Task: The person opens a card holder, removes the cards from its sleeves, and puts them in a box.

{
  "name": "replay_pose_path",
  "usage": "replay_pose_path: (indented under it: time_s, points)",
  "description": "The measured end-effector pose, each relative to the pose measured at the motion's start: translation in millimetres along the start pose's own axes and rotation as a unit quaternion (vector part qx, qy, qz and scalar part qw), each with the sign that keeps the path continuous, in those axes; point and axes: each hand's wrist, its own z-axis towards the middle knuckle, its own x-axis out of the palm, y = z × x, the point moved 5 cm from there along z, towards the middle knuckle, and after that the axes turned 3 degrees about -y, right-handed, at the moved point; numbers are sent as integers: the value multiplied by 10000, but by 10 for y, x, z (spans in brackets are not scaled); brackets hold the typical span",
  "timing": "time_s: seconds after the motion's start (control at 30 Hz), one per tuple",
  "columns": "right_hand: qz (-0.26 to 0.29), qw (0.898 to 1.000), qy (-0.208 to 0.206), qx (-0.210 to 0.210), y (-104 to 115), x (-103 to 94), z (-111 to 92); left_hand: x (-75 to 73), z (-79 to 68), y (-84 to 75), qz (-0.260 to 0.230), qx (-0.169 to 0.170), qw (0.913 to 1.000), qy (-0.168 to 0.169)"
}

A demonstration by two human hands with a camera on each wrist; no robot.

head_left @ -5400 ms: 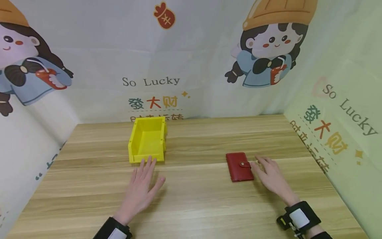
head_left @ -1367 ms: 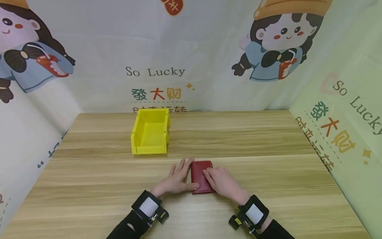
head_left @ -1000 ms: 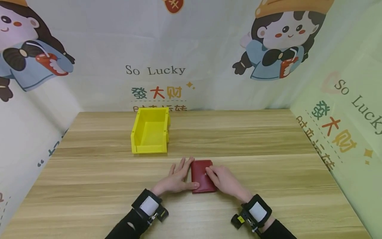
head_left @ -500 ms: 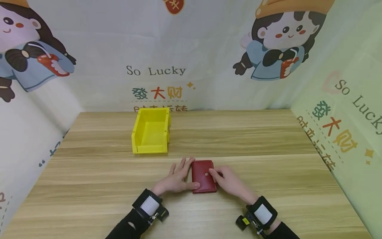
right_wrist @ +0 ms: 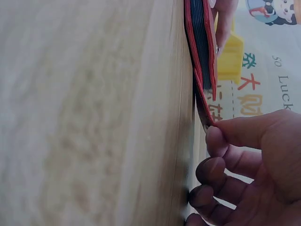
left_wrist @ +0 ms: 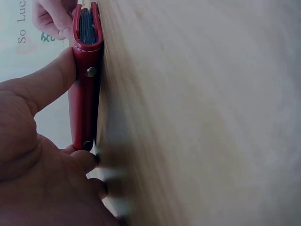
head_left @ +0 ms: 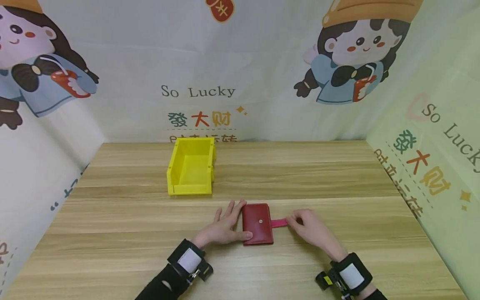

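Wallet [head_left: 257, 231] flat on table [head_left: 337, 175], betw. L hand [head_left: 223, 228] & R hand [head_left: 311, 230]. L: fingers extended, tips at wallet's far L corner, thumb on top; not clamped, prob. bracing it vs. pull. R: thumb + index pinch strap [head_left: 278, 223], which runs out R, off the stud [head_left: 261, 221]; hold likely stops it folding back. Yellow bin [head_left: 189, 189] farther back, apart, prob. out of the way.

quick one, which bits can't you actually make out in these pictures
- Tip of the strap: head view, hidden by the right hand's fingers.
- Underside of the red wallet: head view, hidden against the table.
- Lowest wall lettering: head view, partly behind the yellow bin.
- Left cartoon figure: head view, cut off by the left edge.
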Motion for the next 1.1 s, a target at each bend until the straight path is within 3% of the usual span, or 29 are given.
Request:
replay_pose_path:
  time_s: [0.2, 0.47, 0.77, 0.97, 1.1]
  points:
    - [-433, 9988, -141, -182, 25, 8, -8, 5, -8, 2, 4, 8, 10000, -12]
    - [-386, 9983, -374, 213, 25, 5, 8, 9, -7, 9, -62, 90, 9999, -52]
    - [-603, 9944, -787, -358, 217, 68, 63, 0, 5, 13, 53, 41, 10000, -62]
    - [-1145, 9914, -614, -185, 276, 125, 64, -3, 4, 5, 38, 31, 9999, -88]
    - [-765, 9963, -338, -207, 310, 175, 77, -2, -3, 7, 38, 23, 10000, -73]
